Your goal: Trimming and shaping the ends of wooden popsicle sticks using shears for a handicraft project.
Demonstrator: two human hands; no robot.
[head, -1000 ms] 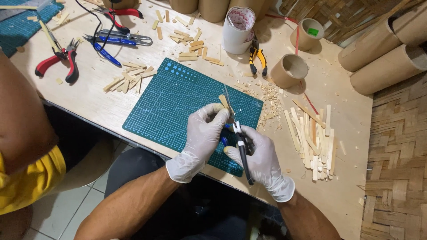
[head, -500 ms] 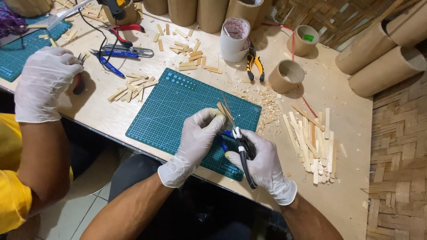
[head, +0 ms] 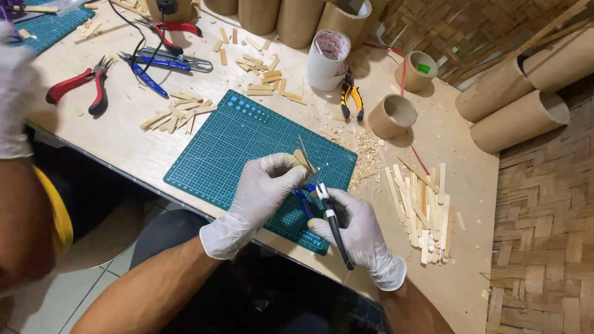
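— What carries it all?

— A pale plywood table point(head: 154, 145). A green cutting mat point(head: 235, 145) lies at its centre.

— And around the mat?

— At ten o'clock, red-handled pliers point(head: 77, 86) and blue-handled snips point(head: 151, 65). At twelve, a white tape roll point(head: 327, 62) with yellow-handled cutters point(head: 352, 99) beside it. At two, a short cardboard ring point(head: 396, 115). At four, a heap of wooden sticks point(head: 424, 207). Shavings point(head: 365, 158) lie just off the mat's right edge.
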